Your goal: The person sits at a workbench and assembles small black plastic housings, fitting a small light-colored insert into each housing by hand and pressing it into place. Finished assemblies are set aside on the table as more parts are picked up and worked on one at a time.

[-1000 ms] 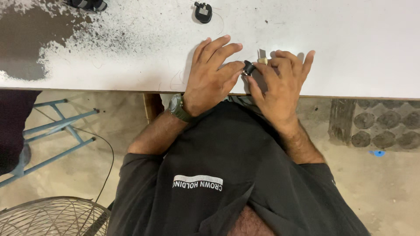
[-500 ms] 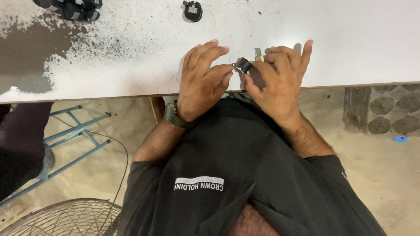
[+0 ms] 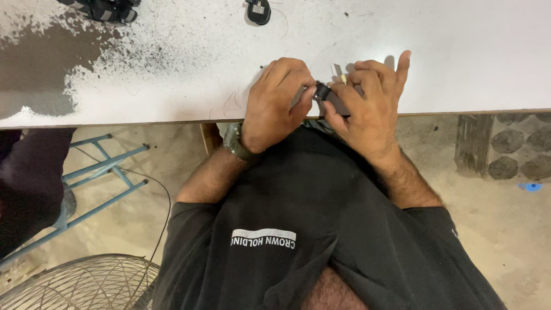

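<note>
My left hand point(image 3: 275, 106), with a watch on its wrist, and my right hand point(image 3: 367, 106) meet at the near edge of a white table point(image 3: 447, 51). Between them is a small black part point(image 3: 322, 92). The left thumb and fingers pinch one end of it. The right hand wraps around the rest, its index finger raised. A small pale piece point(image 3: 343, 77) pokes up by the right fingers. Most of the part is hidden by the fingers.
A black plug-like piece point(image 3: 258, 10) lies at the table's far side, and dark items point(image 3: 106, 8) sit at the far left on a dark speckled stain point(image 3: 40, 69). Below the table are a blue metal frame point(image 3: 97, 172), a fan grille point(image 3: 86, 284) and a thin cable point(image 3: 163, 218).
My left fingers have curled in from a flatter spread and now pinch the part. Both hands stay together at the table edge while the view has shifted slightly.
</note>
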